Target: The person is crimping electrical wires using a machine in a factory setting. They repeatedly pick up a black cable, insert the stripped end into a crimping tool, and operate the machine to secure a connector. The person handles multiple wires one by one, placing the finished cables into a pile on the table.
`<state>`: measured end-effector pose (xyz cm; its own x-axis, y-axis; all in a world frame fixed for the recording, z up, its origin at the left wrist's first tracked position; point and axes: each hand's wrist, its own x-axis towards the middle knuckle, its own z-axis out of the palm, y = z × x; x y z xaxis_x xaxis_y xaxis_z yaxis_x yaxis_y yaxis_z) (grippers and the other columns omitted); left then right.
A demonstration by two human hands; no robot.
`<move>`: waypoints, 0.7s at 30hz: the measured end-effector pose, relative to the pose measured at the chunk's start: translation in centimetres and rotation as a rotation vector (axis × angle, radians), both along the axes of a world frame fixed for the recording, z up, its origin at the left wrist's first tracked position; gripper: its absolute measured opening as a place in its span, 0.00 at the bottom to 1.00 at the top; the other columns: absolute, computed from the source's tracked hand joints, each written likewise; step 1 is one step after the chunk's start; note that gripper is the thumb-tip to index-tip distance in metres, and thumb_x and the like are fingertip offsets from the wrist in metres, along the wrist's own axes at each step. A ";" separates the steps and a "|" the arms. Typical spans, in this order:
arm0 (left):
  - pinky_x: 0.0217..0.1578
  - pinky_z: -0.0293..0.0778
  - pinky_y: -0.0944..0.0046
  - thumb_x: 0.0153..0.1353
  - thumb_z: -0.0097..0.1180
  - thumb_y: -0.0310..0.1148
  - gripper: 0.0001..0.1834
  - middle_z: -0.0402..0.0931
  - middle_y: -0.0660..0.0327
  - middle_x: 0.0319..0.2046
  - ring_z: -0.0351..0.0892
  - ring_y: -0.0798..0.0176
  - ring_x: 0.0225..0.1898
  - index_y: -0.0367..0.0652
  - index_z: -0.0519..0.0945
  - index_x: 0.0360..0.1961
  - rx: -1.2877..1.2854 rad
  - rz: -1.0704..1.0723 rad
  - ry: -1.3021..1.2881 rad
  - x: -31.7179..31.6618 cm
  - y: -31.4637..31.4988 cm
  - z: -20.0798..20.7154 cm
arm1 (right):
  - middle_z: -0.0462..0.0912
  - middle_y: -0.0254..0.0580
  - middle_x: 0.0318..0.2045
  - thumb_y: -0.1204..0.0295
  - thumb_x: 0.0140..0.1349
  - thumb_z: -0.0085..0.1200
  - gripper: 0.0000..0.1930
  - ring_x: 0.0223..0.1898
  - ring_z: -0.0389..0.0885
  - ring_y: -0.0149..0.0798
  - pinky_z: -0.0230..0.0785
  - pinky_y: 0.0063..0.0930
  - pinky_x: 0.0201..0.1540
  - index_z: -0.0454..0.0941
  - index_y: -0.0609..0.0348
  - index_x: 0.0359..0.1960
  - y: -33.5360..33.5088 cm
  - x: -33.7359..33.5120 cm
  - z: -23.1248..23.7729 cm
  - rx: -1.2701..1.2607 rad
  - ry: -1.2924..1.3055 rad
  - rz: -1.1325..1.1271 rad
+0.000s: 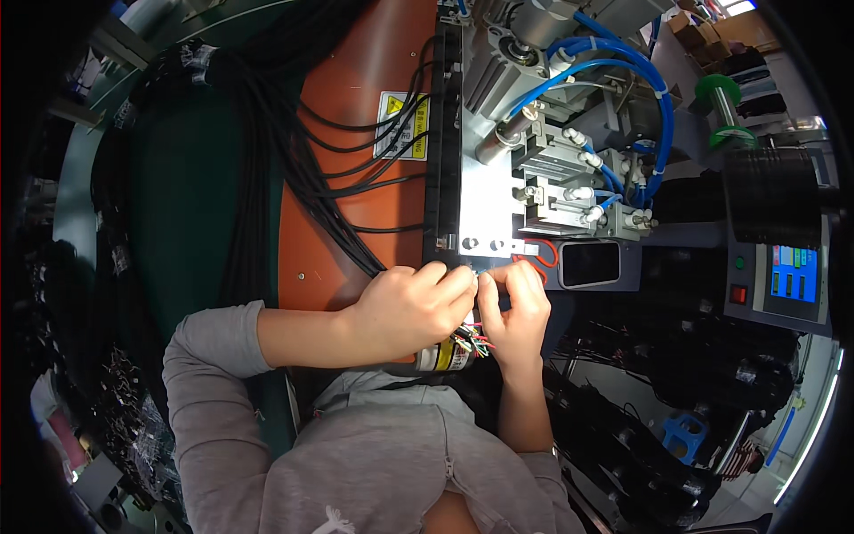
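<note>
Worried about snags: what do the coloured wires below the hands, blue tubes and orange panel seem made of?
Coloured wires: likely plastic-insulated; bright, even colours, cores unclear.
Blue tubes: probably smooth plastic; glossy highlights along even curves.
Orange panel: perhaps painted metal; flat, uniform colour, small screws; coated board possible.

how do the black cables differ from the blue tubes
The black cables are dark and gathered into a thick bundle over the orange panel; the blue tubes are brighter and arch over metal machine parts. The black cables are numerous, the blue tubes few. Both are long, slender and curved.
</note>
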<state>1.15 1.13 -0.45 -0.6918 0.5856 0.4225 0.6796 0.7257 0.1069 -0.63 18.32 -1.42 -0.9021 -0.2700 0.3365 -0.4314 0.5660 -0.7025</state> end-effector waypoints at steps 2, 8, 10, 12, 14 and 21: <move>0.15 0.65 0.76 0.44 0.56 0.29 0.13 0.64 0.69 0.22 0.67 0.73 0.23 0.40 0.80 0.34 0.000 0.032 -0.065 0.2 0.2 0.8 | 0.73 0.41 0.21 0.81 0.50 0.56 0.04 0.25 0.71 0.43 0.64 0.33 0.29 0.72 0.61 0.22 0.0 0.1 0.0 0.005 -0.003 0.005; 0.15 0.65 0.76 0.43 0.57 0.29 0.13 0.64 0.68 0.22 0.67 0.73 0.21 0.40 0.80 0.34 0.022 0.036 -0.054 0.0 0.3 0.5 | 0.73 0.42 0.22 0.81 0.51 0.55 0.03 0.25 0.72 0.40 0.65 0.30 0.29 0.73 0.63 0.23 0.1 -0.1 -1.3 -0.154 -0.072 -0.018; 0.16 0.66 0.75 0.43 0.57 0.29 0.14 0.64 0.68 0.21 0.68 0.73 0.21 0.39 0.80 0.34 0.019 0.034 -0.059 0.0 0.3 0.5 | 0.73 0.42 0.22 0.81 0.51 0.55 0.03 0.25 0.72 0.37 0.64 0.27 0.29 0.73 0.64 0.23 0.0 -0.1 -1.6 -0.225 -0.139 -0.036; 0.16 0.67 0.76 0.41 0.56 0.30 0.10 0.64 0.68 0.22 0.68 0.73 0.22 0.41 0.77 0.29 0.034 0.019 -0.013 -0.2 0.2 0.3 | 0.72 0.39 0.21 0.81 0.53 0.53 0.03 0.25 0.70 0.31 0.62 0.22 0.29 0.72 0.66 0.23 -0.1 -0.1 -2.1 -0.325 -0.223 -0.045; 0.16 0.68 0.76 0.40 0.55 0.30 0.08 0.64 0.68 0.22 0.69 0.73 0.22 0.42 0.75 0.25 0.055 0.010 0.022 -0.5 0.0 0.2 | 0.71 0.35 0.21 0.81 0.54 0.51 0.03 0.25 0.68 0.26 0.61 0.20 0.30 0.71 0.65 0.24 0.0 0.2 -3.0 -0.458 -0.388 -0.061; 0.18 0.67 0.71 0.43 0.53 0.32 0.05 0.66 0.68 0.23 0.71 0.71 0.24 0.48 0.72 0.24 0.088 0.030 0.061 -1.0 0.2 0.1 | 0.73 0.36 0.23 0.80 0.55 0.50 0.02 0.26 0.70 0.28 0.64 0.21 0.30 0.71 0.64 0.26 -0.3 0.3 -3.0 -0.482 -0.257 -0.093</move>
<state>0.13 1.36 -0.39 -0.6797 0.5240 0.5133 0.6651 0.7353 0.1301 -0.35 18.06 -4.45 -0.9842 -0.0550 0.1680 -0.1754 0.1823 -0.9675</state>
